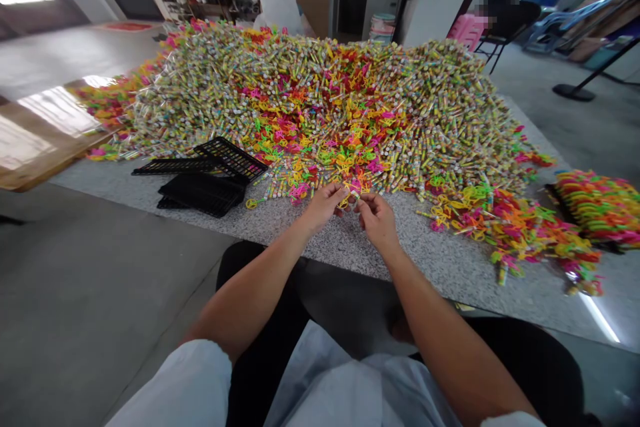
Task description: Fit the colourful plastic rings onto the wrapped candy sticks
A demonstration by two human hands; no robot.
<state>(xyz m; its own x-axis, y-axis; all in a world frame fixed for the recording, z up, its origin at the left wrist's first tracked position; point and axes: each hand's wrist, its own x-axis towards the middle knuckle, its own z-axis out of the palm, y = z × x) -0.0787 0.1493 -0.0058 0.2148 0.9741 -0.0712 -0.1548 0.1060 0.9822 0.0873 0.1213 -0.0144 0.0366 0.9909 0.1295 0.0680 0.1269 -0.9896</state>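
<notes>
Over the speckled stone table [435, 250] — pinching one little tube [355, 194] with left hand [324, 205] and right hand [379, 219], likely to keep it steady.

Held piece [355, 195] partly hidden, indistinct

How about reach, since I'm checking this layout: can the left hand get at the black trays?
Likely yes: speckled tabletop and low, loose pieces separate the left hand from the black trays, though it seems occupied with a small piece.
</notes>
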